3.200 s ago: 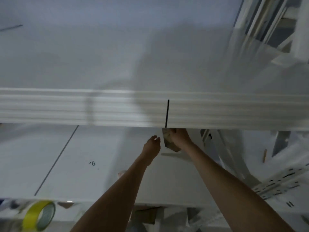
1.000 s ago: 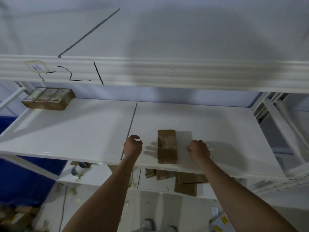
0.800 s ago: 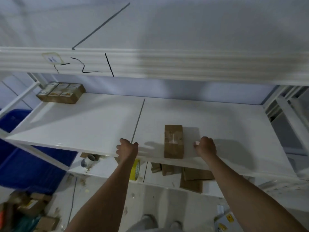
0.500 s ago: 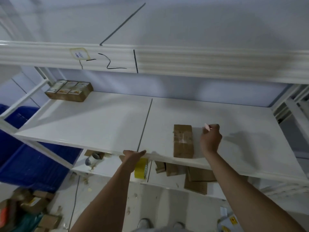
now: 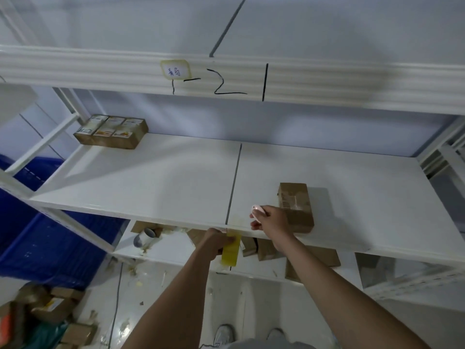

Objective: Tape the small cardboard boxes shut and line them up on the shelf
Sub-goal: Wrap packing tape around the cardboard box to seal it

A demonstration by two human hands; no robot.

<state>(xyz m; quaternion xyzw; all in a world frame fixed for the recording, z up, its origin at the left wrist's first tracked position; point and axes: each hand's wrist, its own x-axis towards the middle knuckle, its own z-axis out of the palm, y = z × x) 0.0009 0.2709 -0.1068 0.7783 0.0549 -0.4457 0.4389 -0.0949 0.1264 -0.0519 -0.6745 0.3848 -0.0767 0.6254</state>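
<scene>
Gripping the yellow tape roll [image 5: 230, 249] just below the shelf [image 5: 151, 187] edge, the left hand [image 5: 214, 241] readies more tape; the right hand [image 5: 270, 220] pinches a small pink tool [image 5: 258, 210] beside the taped box [image 5: 295, 206] parked near the shelf's front edge.

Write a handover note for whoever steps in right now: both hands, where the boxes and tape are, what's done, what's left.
Left hand: below the front edge of the middle shelf, gripping the yellow tape roll.
Right hand: over the shelf front, pinching a small pink-white object, just left of the lone box.
Lone box: taped, lying on the shelf right of the centre seam.
Row of boxes: lined up at the back left corner.
More cardboard boxes sit on the lower shelf; whether they are taped cannot be told.
Done: one box taped and shelved.
Left: probably move it into line with the row, then handle the rest.
</scene>
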